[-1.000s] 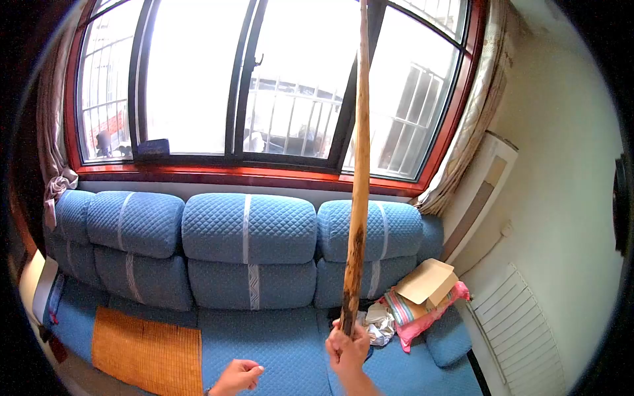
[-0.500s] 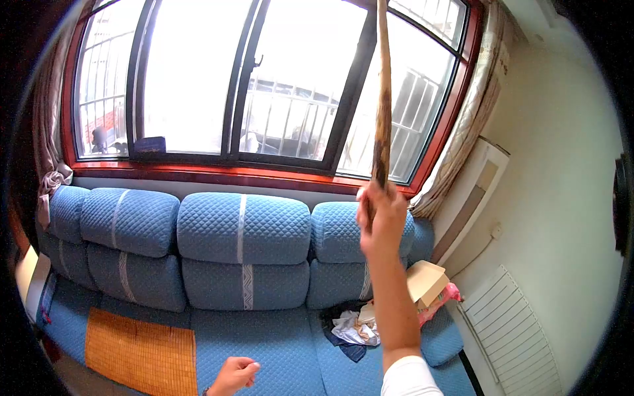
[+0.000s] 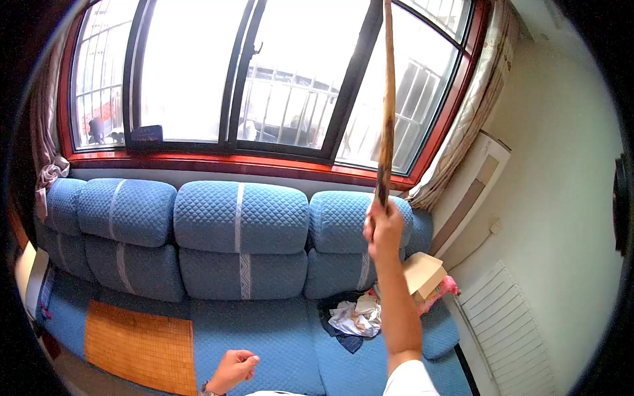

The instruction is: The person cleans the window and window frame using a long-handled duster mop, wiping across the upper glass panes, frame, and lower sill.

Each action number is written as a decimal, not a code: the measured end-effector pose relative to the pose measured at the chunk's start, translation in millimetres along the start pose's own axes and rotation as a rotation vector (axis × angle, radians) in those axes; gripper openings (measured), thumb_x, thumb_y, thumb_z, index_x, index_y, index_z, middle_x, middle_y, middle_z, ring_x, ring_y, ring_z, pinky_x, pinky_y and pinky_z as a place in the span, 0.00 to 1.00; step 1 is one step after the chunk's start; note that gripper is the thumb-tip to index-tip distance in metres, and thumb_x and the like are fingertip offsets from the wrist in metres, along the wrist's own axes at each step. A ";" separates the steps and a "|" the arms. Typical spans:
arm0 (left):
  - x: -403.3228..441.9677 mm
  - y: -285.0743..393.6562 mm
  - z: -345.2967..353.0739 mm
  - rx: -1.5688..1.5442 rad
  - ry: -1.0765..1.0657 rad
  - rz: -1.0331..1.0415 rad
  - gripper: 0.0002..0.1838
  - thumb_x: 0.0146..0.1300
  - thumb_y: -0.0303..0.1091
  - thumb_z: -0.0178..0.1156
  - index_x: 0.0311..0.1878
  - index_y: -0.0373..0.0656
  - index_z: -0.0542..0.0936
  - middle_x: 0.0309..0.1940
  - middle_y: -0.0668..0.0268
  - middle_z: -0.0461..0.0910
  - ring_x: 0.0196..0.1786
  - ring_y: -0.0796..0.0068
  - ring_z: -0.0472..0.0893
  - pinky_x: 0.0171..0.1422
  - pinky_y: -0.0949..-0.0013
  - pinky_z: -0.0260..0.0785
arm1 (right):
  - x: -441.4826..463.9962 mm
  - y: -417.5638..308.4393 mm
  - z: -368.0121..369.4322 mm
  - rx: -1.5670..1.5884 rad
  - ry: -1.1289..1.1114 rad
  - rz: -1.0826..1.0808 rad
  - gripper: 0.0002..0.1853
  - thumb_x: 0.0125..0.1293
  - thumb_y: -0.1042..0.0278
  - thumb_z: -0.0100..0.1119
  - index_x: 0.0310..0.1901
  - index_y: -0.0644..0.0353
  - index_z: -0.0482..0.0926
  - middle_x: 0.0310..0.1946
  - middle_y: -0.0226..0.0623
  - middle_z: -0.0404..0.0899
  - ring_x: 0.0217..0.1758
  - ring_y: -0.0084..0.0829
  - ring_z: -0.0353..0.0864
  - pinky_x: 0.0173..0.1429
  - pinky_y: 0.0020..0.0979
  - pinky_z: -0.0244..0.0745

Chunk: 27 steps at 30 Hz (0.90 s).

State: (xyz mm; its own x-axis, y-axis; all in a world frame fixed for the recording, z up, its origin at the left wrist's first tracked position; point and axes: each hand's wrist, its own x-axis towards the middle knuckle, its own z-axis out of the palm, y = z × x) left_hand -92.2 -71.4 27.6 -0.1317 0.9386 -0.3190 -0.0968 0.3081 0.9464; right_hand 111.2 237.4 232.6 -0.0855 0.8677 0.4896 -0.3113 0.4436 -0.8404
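A long wooden stick (image 3: 389, 99), pale above and dark near its lower end, stands nearly upright before the window. Its lower end is wrapped by the fingers of my right hand (image 3: 385, 230), whose arm is stretched forward in front of the sofa's right part. My left hand (image 3: 234, 371) is low at the bottom centre, in front of the seat, its fingers curled together with nothing seen in them. A watch band shows at that wrist. The stick's top reaches the upper edge of the view.
A blue quilted sofa (image 3: 242, 218) runs below the red-framed window (image 3: 218, 158). On its seat lie a bamboo mat (image 3: 139, 343), crumpled clothes (image 3: 356, 315) and an open cardboard box (image 3: 422, 272). A radiator (image 3: 505, 323) lines the right wall.
My right hand, with the stick, has moved up and away toward the window, then slightly down over the last half second. My left hand stays low and has shifted little.
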 end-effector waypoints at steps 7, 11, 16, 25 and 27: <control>10.2 2.9 0.6 -0.004 -0.055 -0.032 0.14 0.63 0.36 0.57 0.26 0.36 0.77 0.17 0.70 0.74 0.20 0.82 0.73 0.23 0.76 0.66 | -114.7 56.1 -18.7 0.124 0.065 0.198 0.11 0.64 0.63 0.60 0.33 0.58 0.68 0.17 0.25 0.67 0.09 0.15 0.59 0.10 0.18 0.52; 16.1 -1.6 0.5 0.031 -0.100 -0.013 0.15 0.64 0.37 0.57 0.25 0.36 0.77 0.17 0.70 0.73 0.20 0.82 0.73 0.23 0.77 0.66 | -165.6 66.7 -23.1 0.157 0.102 0.310 0.10 0.63 0.67 0.60 0.37 0.60 0.69 0.18 0.26 0.68 0.10 0.15 0.61 0.12 0.18 0.55; 15.3 -8.7 0.1 0.023 -0.114 -0.029 0.15 0.64 0.38 0.57 0.25 0.37 0.76 0.17 0.71 0.74 0.20 0.83 0.73 0.23 0.77 0.66 | -201.2 77.0 -32.7 0.198 0.092 0.315 0.13 0.63 0.66 0.60 0.44 0.62 0.70 0.20 0.28 0.69 0.12 0.16 0.63 0.13 0.19 0.56; 14.0 -11.7 2.7 0.006 -0.116 -0.028 0.15 0.64 0.38 0.58 0.29 0.34 0.79 0.17 0.72 0.72 0.20 0.86 0.72 0.23 0.79 0.66 | -255.4 61.4 -29.8 0.100 0.044 0.474 0.15 0.64 0.66 0.59 0.46 0.66 0.70 0.18 0.29 0.67 0.11 0.18 0.60 0.14 0.21 0.54; 13.9 -12.5 3.2 0.029 -0.125 -0.045 0.16 0.65 0.38 0.58 0.26 0.35 0.77 0.17 0.72 0.72 0.20 0.86 0.72 0.22 0.79 0.65 | -260.6 59.4 -29.9 0.041 0.068 0.511 0.10 0.63 0.70 0.59 0.41 0.66 0.71 0.16 0.28 0.66 0.11 0.18 0.61 0.14 0.22 0.55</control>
State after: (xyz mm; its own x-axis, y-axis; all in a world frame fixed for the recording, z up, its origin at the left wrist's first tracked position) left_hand -89.6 -61.7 11.5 -0.0033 0.9353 -0.3538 -0.0706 0.3527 0.9331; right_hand 143.3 44.3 48.2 -0.1750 0.9846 0.0016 -0.2831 -0.0488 -0.9579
